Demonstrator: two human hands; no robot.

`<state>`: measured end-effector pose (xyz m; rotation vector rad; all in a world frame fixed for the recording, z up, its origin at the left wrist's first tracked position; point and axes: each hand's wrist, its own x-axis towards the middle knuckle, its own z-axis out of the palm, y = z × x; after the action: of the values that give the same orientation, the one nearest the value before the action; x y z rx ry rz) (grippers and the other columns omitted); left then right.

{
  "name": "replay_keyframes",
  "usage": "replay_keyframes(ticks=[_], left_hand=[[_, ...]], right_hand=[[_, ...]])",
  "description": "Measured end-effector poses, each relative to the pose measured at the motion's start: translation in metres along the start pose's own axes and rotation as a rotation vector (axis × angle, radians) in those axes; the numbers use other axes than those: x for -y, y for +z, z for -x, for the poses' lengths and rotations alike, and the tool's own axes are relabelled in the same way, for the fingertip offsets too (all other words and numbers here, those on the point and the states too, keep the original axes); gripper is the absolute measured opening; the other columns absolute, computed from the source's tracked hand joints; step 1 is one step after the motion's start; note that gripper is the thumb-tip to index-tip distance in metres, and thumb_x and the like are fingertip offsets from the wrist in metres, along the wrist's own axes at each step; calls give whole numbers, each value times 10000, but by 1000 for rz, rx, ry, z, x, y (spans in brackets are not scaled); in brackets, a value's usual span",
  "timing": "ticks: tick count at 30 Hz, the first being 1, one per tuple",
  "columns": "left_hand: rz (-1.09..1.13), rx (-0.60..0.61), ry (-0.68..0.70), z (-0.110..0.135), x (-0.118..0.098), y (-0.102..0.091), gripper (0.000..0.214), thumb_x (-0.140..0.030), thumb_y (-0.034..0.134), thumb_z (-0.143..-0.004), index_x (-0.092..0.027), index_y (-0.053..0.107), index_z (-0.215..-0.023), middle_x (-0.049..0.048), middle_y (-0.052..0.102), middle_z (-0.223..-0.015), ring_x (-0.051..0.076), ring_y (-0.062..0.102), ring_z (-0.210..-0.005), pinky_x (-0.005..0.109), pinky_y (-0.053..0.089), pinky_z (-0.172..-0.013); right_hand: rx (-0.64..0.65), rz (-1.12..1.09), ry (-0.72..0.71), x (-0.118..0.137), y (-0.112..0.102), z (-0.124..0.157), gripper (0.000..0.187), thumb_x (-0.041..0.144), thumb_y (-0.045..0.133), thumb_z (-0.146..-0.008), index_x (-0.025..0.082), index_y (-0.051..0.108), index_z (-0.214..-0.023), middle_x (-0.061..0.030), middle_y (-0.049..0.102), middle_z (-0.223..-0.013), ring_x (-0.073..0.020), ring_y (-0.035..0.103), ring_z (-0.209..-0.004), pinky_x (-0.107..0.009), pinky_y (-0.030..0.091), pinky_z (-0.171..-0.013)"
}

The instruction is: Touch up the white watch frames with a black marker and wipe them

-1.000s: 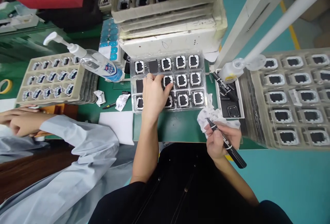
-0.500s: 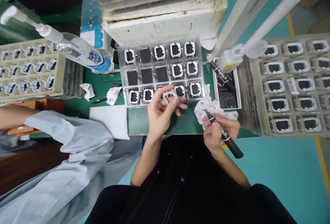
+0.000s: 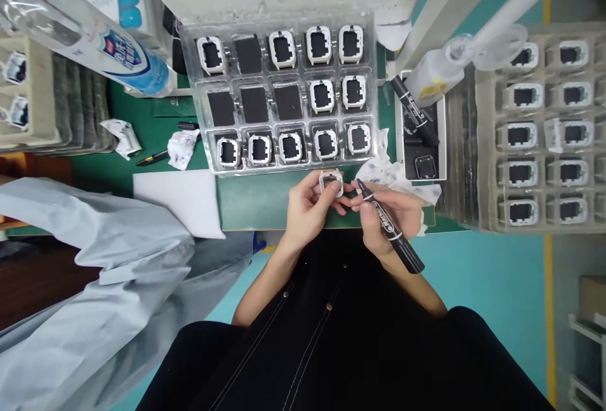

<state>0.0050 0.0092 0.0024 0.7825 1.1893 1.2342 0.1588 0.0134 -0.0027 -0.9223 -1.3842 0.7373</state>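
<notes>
My left hand (image 3: 307, 206) pinches a small white watch-case frame (image 3: 338, 177) between thumb and fingers, just in front of the clear plastic tray. In my right hand (image 3: 386, 215) a black marker (image 3: 395, 234) is gripped like a pen, its dark tip pointing up and left, close beside the frame; I cannot tell whether they touch. The clear tray (image 3: 303, 76) holds rows of similar white frames, and several of its pockets show only black foam. Partly behind my right hand lies a crumpled, ink-stained tissue (image 3: 379, 168).
At the right, a white box (image 3: 444, 146) holds more markers, beside a pump bottle (image 3: 428, 79) and stacked beige trays (image 3: 485, 177) of frames. A clear bottle (image 3: 137, 64), a white foam sheet (image 3: 175, 202) and a co-worker's grey-blue sleeve (image 3: 108, 234) are at the left.
My left hand has drawn the frame away from the tray, toward me and rightward. My right hand has brought the marker left, close to the frame. The view has tipped downward and nearer.
</notes>
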Motion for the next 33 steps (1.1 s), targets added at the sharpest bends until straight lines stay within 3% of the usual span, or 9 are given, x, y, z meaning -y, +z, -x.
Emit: replay_keyframes(ticks=[3,6,18,24,33], left_hand=[[-46,-34,32,1,0,0,502,-687,882,-983,-210,785,-1107,46,859,-895,190,812,-674,304,689,-610],[-96,-46,79,3,0,0,471,-669,869,-1001,-210,802,-1079,38,843,-881,180,798,-709,299,688,-663],[-241,-26,152,8,7,-4,375,-580,779,-1090,-206,799,-1095,5,766,-812,144,690,-706,240,551,-652],[-300,-30,187,9,7,-4,354,-537,720,-1132,-199,769,-1038,-26,639,-756,109,522,-652,223,446,-609],[-325,-28,222,9,7,-4,322,-496,701,-1143,-199,759,-1032,-24,649,-767,113,550,-661,219,466,-616]], right_hand=[[43,-1,92,7,3,3,285,294,827,-1045,285,641,-1260,-88,902,-1236,-259,924,-1016,-425,812,-840],[59,15,107,10,5,4,287,284,868,-1020,279,660,-1217,-98,903,-1284,-299,916,-1156,-461,820,-916],[106,228,-112,12,12,-15,163,177,813,-1017,272,734,-1123,-7,919,-1047,-262,933,-1016,-431,827,-895],[74,233,-85,14,13,-15,173,159,818,-1005,268,742,-1115,-38,928,-1095,-285,933,-1069,-388,817,-867],[94,226,-56,16,11,-15,189,136,810,-1003,281,733,-1098,-25,925,-1063,-287,933,-1066,-411,812,-913]])
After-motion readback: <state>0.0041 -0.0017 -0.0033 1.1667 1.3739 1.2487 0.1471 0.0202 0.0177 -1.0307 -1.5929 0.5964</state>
